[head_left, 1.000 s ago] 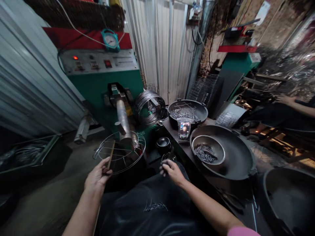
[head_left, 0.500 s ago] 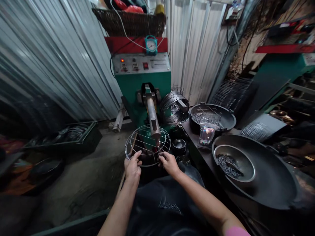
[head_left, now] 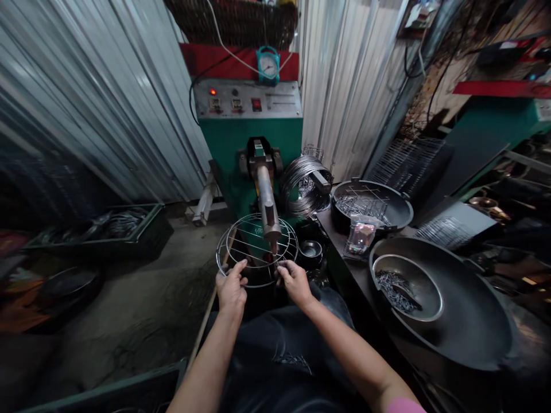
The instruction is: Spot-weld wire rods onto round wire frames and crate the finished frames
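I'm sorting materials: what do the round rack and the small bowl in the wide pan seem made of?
Round rack: probably bright steel wire, judging by its thin, shiny bars and rings. Small bowl: likely metal, dull grey with a lighter rim; which metal, I can't tell.

Across the upper left we note a corrugated metal wall (head_left: 120, 103), with a dark woven basket (head_left: 235, 22) at top centre and a teal clock (head_left: 268, 65) just below it, its pale dial facing us. At middle left we find a green crate (head_left: 148, 221) holding metal pieces, and right of centre a coil of wire (head_left: 295, 171). Farther right we see a clear plastic packet (head_left: 360, 236) before a dark pan (head_left: 401, 211) of wirework, with wire grids (head_left: 400, 163) and a green cabinet (head_left: 486, 129) beyond.
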Demonstrator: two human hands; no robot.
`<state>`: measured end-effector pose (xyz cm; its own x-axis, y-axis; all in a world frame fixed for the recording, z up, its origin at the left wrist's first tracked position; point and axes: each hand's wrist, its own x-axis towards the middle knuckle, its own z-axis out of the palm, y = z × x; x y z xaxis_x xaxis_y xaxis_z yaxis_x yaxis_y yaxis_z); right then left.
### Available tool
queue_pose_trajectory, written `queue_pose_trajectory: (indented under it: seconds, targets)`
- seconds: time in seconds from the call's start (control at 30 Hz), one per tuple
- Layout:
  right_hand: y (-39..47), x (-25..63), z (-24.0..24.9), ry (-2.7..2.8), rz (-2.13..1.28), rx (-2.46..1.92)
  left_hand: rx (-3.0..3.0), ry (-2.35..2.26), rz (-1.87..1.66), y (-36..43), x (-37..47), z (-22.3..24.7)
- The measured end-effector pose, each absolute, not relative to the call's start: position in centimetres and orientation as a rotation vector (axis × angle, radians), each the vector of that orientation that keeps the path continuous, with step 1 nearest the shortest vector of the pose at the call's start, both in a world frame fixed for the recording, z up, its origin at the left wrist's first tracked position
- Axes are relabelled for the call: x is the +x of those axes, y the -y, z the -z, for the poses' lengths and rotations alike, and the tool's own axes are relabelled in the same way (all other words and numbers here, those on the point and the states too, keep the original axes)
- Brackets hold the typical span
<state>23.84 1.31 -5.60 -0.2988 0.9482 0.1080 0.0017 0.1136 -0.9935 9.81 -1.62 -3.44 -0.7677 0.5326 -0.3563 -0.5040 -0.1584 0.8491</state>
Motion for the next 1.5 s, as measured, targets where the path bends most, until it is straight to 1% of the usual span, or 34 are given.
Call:
queue_pose_trajectory:
  seconds: [0.43, 0.7, 0.87, 1.0, 1.1, 1.2, 1.3, 1.4, 1.47, 1.5]
  targets:
    - [-3.2, 23.0, 5.1, 1.534, -1.283, -0.985, -0.063, -1.499, -1.905, 0.4, 9.5, 2.6]
    - [-2.6, 23.7, 4.9, 1.379, -1.414, -1.001, -0.09, -1.525, -1.923, 0.3, 9.7, 2.9]
    - [-2.2, 26.6, 5.6, 1.274, -1.305, -1.027, -0.086, -1.547, -1.946, 0.5, 10.0, 3.1]
    - [-1.4, 30.6, 7.8, 1.335, -1.279, -1.157, -0.064, -1.598, -1.963, 0.8, 10.7, 3.3]
    - [0.7, 34.2, 9.9, 1.449, -1.251, -1.266, -0.069, -1.623, -1.962, 1.7, 11.5, 3.3]
    - [3.8, 37.5, 12.0, 1.609, -1.111, -1.331, -0.056, -1.61, -1.875, 3.2, 11.0, 3.1]
    - [6.3, 39.3, 13.5, 1.777, -0.987, -1.319, -0.061, -1.573, -1.665, 4.1, 8.3, 2.2]
    - [7.1, 39.6, 14.3, 1.878, -0.964, -1.304, -0.078, -1.615, -1.494, 3.3, 4.9, 0.9]
    - [6.9, 39.3, 14.5, 1.893, -0.953, -1.341, -0.003, -1.644, -1.356, 2.3, 3.4, 0.4]
    - [6.6, 39.2, 14.5, 1.889, -0.946, -1.375, 0.063, -1.674, -1.344, 2.0, 3.1, 0.3]
